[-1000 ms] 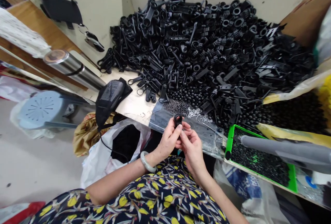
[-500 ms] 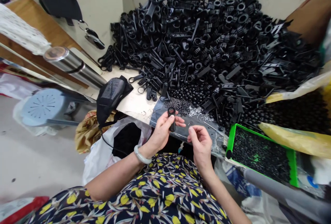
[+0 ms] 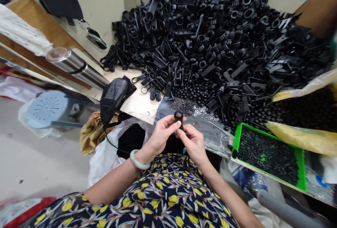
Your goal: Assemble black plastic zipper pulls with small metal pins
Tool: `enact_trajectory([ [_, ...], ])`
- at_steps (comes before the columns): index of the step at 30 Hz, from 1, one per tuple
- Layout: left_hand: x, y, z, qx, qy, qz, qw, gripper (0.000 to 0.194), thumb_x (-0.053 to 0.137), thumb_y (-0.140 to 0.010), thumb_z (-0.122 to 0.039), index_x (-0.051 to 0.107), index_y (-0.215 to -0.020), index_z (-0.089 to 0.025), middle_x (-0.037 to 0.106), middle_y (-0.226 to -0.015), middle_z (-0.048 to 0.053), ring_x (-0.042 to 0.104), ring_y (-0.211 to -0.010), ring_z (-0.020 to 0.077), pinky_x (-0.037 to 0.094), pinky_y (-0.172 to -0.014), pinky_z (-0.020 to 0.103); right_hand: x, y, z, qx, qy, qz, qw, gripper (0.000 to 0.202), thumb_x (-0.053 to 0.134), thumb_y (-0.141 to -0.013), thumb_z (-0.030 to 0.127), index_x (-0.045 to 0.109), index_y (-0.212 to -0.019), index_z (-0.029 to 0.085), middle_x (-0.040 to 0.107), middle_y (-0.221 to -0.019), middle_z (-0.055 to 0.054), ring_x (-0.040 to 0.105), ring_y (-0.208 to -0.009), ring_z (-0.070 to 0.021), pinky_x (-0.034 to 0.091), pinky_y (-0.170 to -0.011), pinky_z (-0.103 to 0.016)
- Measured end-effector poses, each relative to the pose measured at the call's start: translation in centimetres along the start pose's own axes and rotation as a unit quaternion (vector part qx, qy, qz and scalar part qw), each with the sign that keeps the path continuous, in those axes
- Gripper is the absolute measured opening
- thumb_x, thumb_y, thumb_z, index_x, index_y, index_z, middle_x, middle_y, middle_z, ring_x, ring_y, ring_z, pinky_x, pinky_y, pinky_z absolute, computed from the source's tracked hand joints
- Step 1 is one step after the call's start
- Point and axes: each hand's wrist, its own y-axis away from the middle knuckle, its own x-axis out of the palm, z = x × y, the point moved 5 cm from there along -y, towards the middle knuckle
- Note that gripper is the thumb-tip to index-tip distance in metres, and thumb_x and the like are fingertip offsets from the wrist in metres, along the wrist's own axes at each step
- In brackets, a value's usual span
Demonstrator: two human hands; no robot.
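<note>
My left hand (image 3: 161, 134) grips a black plastic part with a ring end (image 3: 178, 116) between thumb and fingers, ring upward. Against the lower end of that part, my right hand (image 3: 193, 142) closes its thumb and fingers; any smaller piece between them is hidden. Both hands are just in front of the worktop's near edge. Beyond them lie a heap of short silvery pins (image 3: 201, 112), a patch of tiny dark pieces (image 3: 179, 104) and many small black balls (image 3: 196, 93).
A large pile of black plastic parts (image 3: 184, 38) covers the back of the worktop. On the right stands a green tray (image 3: 238, 135) of small black pieces. A black mesh cap-like item (image 3: 116, 96) and a steel flask (image 3: 89, 75) are on the left.
My right hand has moved left and up to meet the black part in my left hand. The left hand has shifted slightly, and its fingers have curled in around the part.
</note>
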Motion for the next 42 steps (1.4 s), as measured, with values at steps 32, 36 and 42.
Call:
enact_trajectory([
  [32, -3.4, -0.8, 0.2, 0.036, -0.007, 0.028, 0.999, 0.038, 0.08, -0.086, -0.03, 0.063, -0.118, -0.02, 0.076, -0.123, 0.012, 0.07, -0.118, 0.0244, 0.051, -0.104, 0.037, -0.6, -0.8, -2.6, 0.136, -0.165, 0.065, 0.975, 0.036, 0.084, -0.083, 0.045, 0.079, -0.111, 0.024, 0.079, -0.094, -0.002, 0.074, -0.079, -0.016, 0.062, -0.079, -0.032],
  [36, -5.1, -1.6, -2.4, 0.182, -0.143, -0.013, 0.973, 0.035, 0.073, -0.091, -0.03, 0.064, -0.124, -0.023, 0.071, -0.13, 0.01, 0.064, -0.126, 0.0241, 0.047, -0.108, 0.038, -3.3, -2.0, -0.7, -0.13, 0.255, 0.07, 0.955, 0.025, 0.067, -0.099, 0.035, 0.077, -0.121, 0.029, 0.077, -0.111, -0.006, 0.069, -0.094, -0.0217, 0.054, -0.086, -0.039],
  [42, -0.3, -6.5, -4.9, 0.341, -0.522, 0.034, 0.782, 0.016, 0.061, -0.099, -0.031, 0.076, -0.097, -0.023, 0.077, -0.097, 0.007, 0.063, -0.099, 0.0253, 0.041, -0.098, 0.045, -3.2, -2.3, -1.5, -0.278, 0.539, 0.081, 0.791, 0.028, 0.06, -0.104, 0.031, 0.072, -0.129, 0.027, 0.076, -0.117, -0.008, 0.063, -0.099, -0.0233, 0.044, -0.082, -0.039],
])
